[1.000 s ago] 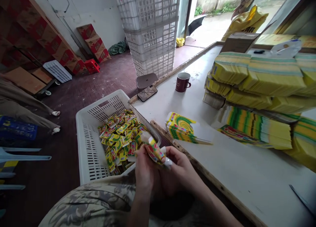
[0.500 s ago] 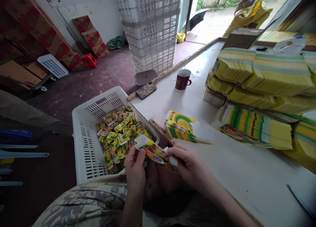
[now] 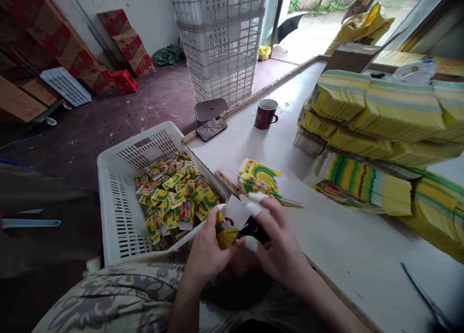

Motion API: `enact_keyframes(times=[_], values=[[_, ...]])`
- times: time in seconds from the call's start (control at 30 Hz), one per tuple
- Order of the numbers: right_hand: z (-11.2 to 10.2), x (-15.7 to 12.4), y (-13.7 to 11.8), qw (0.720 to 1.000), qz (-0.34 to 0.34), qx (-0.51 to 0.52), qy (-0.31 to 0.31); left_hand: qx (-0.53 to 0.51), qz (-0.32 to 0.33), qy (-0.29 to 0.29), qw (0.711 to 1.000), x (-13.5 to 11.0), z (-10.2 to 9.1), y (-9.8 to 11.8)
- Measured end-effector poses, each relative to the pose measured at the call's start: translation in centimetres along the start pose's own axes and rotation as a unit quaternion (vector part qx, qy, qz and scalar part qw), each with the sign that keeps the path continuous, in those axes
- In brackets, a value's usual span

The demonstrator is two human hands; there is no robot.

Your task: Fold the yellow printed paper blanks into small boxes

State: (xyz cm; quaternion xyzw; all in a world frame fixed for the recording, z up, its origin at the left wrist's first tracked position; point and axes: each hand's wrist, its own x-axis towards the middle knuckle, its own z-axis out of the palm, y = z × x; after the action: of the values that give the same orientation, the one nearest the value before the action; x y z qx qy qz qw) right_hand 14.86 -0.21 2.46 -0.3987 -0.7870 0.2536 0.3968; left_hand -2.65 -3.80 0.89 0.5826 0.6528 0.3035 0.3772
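left hand: pinching yellow carton, swirl-printed | right hand: grip unclear | mug: lettering illegible

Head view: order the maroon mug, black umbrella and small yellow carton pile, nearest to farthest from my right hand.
1. Small yellow carton pile: on the table, just beyond your right hand.
2. Maroon mug: farther back on the table.
3. Black umbrella: by the doorway.

No wording is legible: the lettering on the flat yellow cartons, the dark red mug and the red-and-brown boxes is too small or blurred.
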Motion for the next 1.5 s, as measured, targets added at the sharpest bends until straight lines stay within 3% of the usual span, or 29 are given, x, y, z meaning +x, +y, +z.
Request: enact_keyframes(times=[0.03,0.1,0.13,0.2,0.27,0.3,0.37,0.47,0.63,0.73,0.9,0.97,1.13,1.23,1.33,1.5], values=[[0.4,-0.3,0.3,0.997,0.051,0.046,0.027,0.007,0.006,0.015,1.0,0.1,0.4,-0.1],[1.3,-0.6,0.8,0.973,0.146,0.178,0.012,0.014,0.04,0.024,0.999,0.2,0.8,-0.1],[1.8,-0.7,0.9,0.947,0.19,0.257,-0.016,0.014,0.056,0.024,0.998,0.1,1.0,-0.1],[2.6,-0.7,0.7,0.868,0.271,0.408,-0.078,0.014,0.077,0.018,0.997,0.0,1.2,0.0],[3.1,-0.5,0.3,0.794,0.323,0.502,-0.116,0.018,0.088,0.016,0.996,-0.1,1.2,0.0],[3.1,-0.4,0.0,0.771,0.331,0.528,-0.129,0.019,0.093,0.018,0.995,-0.1,1.2,0.0],[2.9,-0.1,-0.4,0.755,0.32,0.553,-0.145,0.015,0.105,0.022,0.994,0.0,1.2,0.0],[2.4,0.3,-0.5,0.755,0.3,0.569,-0.131,0.007,0.122,0.028,0.992,0.1,1.5,0.0],[2.9,0.0,0.3,0.736,0.36,0.563,-0.107,0.002,0.156,0.015,0.988,0.0,2.0,0.1],[3.1,-0.4,0.8,0.761,0.343,0.537,-0.122,-0.009,0.144,-0.001,0.99,-0.1,1.9,0.3],[2.4,-0.6,0.8,0.929,0.182,0.288,-0.147,-0.062,0.082,-0.013,0.995,0.0,2.1,-0.2],[2.4,-0.7,0.9,0.962,0.115,0.192,-0.158,-0.055,0.087,-0.006,0.995,0.1,2.6,-0.5],[2.5,-0.8,2.1,0.985,0.085,0.106,-0.103,0.013,0.088,0.057,0.994,0.7,2.5,-0.8],[1.9,-1.0,2.9,0.988,0.052,0.045,-0.14,0.054,0.067,0.085,0.993,0.9,1.3,-0.9],[1.4,-1.3,3.2,0.977,0.033,-0.011,-0.211,0.057,0.075,0.066,0.993,0.8,0.4,-0.7],[1.0,-1.5,3.4,0.977,0.02,-0.042,-0.209,0.053,0.109,0.031,0.992,0.5,0.3,-0.2]])
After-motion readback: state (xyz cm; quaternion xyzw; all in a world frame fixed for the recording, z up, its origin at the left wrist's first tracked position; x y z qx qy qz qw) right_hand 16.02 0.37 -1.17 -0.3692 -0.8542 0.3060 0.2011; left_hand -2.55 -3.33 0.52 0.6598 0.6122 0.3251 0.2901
